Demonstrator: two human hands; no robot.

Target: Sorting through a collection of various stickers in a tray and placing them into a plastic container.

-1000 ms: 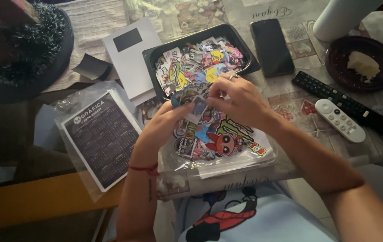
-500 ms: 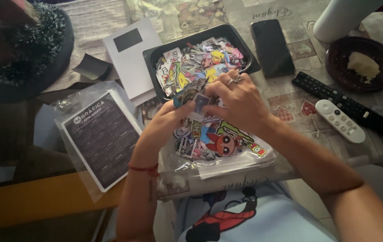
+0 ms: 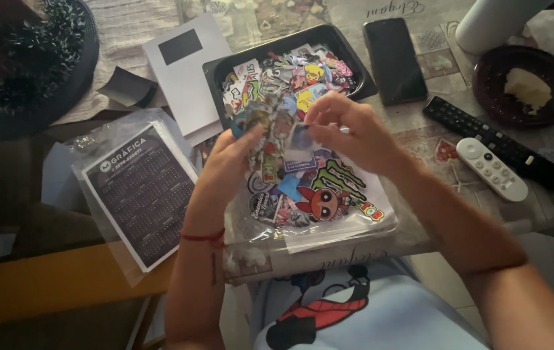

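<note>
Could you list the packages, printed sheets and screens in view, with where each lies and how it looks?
Calendar card: left of the hands, dark rectangle in a clear sleeve.
White sheet: upper left of the tray, with a black rectangle.
Phone: right of the black tray, dark screen.
Clear bag of stickers: under the hands, multicoloured.
Sticker: small, between left hand and right hand.

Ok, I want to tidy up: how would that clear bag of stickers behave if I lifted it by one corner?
The clear bag would probably sag, being thin crinkled film. It looks light, holding only flat stickers. The glossy plastic may slip, and loose stickers could slide toward the low end.
</note>
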